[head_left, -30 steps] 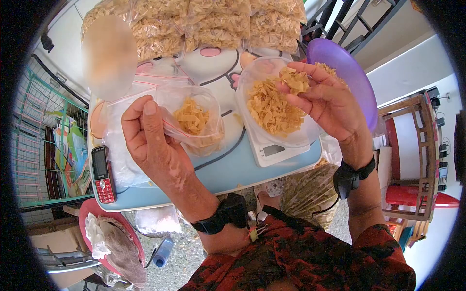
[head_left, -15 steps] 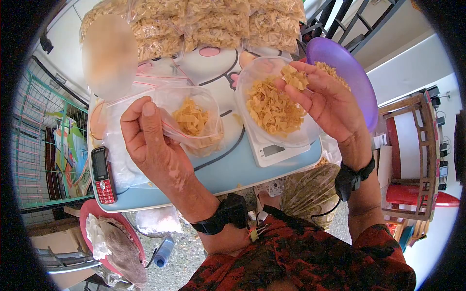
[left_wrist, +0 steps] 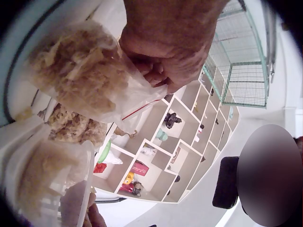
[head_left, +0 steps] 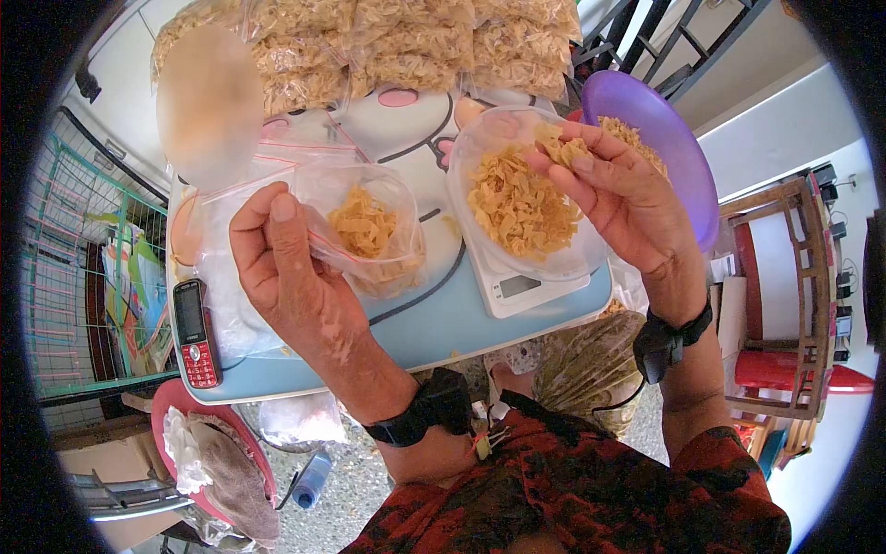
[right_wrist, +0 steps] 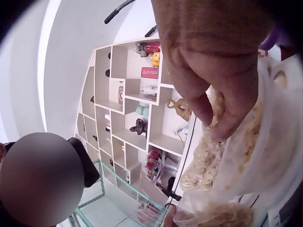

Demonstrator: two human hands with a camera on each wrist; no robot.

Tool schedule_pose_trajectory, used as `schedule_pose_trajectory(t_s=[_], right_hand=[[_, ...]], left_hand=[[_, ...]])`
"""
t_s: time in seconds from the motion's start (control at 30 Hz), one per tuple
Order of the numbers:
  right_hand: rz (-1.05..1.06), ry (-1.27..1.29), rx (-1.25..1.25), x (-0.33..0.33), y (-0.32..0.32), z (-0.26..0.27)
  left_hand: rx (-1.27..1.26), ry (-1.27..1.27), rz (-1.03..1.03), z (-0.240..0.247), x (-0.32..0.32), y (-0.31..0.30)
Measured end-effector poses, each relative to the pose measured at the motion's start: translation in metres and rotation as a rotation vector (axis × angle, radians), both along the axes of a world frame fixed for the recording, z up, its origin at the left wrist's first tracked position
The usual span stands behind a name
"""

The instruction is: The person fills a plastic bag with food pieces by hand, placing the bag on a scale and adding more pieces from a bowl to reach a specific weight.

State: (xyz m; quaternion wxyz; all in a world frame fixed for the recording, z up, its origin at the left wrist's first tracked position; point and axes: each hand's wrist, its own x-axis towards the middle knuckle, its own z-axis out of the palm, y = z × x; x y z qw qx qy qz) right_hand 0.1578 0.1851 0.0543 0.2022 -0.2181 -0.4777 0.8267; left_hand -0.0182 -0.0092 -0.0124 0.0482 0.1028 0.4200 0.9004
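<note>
My left hand (head_left: 300,254) pinches the rim of a clear zip bag (head_left: 406,208), which stands with its mouth spread and pale dried flakes (head_left: 363,222) inside. In the left wrist view the bag's red seal line (left_wrist: 141,109) runs beside the fingers. My right hand (head_left: 632,189) holds a few flakes (head_left: 561,148) between thumb and fingers, above the right side of a clear plastic tub (head_left: 464,189). More flakes (head_left: 521,208) are heaped in that tub, which sits on a white kitchen scale (head_left: 521,294).
Filled bags of flakes (head_left: 406,46) are stacked along the table's back. A purple bowl (head_left: 688,162) with flakes stands at the right. Flat zip bags (head_left: 235,222) lie on the left, near a red and black phone (head_left: 196,332). A green wire cage (head_left: 69,258) stands left of the table.
The fingers of my right hand have shifted slightly, the thumb closing over the pinched flakes. My left hand and the bag stay where they were.
</note>
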Motion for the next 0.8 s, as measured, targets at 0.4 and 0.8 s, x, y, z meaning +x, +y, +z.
schedule_pose_trajectory(t_s=[0.4, 0.8], right_hand=[[0.065, -0.039, 0.262, -0.006, -0.023, 0.021], [0.304, -0.102, 1.503, -0.087, -0.071, 0.03]], left_hand=[[0.029, 0.02, -0.07, 0.005, 0.004, 0.0], [0.033, 0.031, -0.061, 0.003, 0.001, 0.001]])
